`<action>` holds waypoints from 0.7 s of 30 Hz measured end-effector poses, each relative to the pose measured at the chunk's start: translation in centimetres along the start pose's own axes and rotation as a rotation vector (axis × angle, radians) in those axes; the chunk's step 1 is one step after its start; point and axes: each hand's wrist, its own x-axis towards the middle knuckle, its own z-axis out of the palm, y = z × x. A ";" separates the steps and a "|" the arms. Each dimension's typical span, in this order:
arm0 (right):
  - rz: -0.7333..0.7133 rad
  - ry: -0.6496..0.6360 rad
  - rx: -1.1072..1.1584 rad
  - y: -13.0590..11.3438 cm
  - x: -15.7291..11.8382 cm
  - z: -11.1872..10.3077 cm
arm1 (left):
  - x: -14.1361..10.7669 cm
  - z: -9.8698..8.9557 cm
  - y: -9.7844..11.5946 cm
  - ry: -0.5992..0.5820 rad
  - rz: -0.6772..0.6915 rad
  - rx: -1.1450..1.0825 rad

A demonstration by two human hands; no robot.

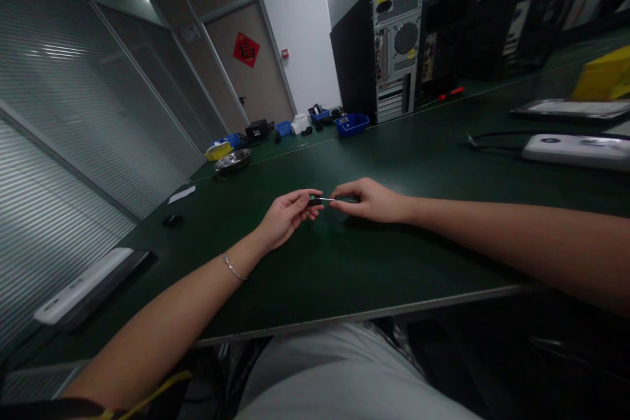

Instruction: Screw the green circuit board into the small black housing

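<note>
Above the middle of the green table [236, 298], my left hand [285, 218] pinches a small dark piece with some green on it [315, 199] between thumb and fingers. The piece is too small to name. From the right, my right hand [371, 201] grips a slim screwdriver [327, 199] by its dark handle, mostly hidden in the fingers. Its thin metal shaft points left and its tip meets the small piece, though the exact contact is hidden.
A black computer tower [354, 56] stands at the back, with a blue bin [351, 124] beside it. A metal bowl [233, 161] sits at the back left. White power strips lie left [83, 285] and right [575, 149]. A red-handled tool [457, 90] lies at the back right.
</note>
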 end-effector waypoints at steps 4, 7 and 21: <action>0.000 0.005 -0.010 -0.2 0.0 0.1 | 0.0 0.2 -0.1 0.004 0.007 -0.014; -0.002 0.018 -0.028 -0.1 0.0 0.1 | 0.1 0.2 -0.2 0.004 0.017 0.000; -0.022 0.064 -0.106 -0.4 -0.1 0.0 | 0.1 0.5 0.3 0.027 0.111 0.209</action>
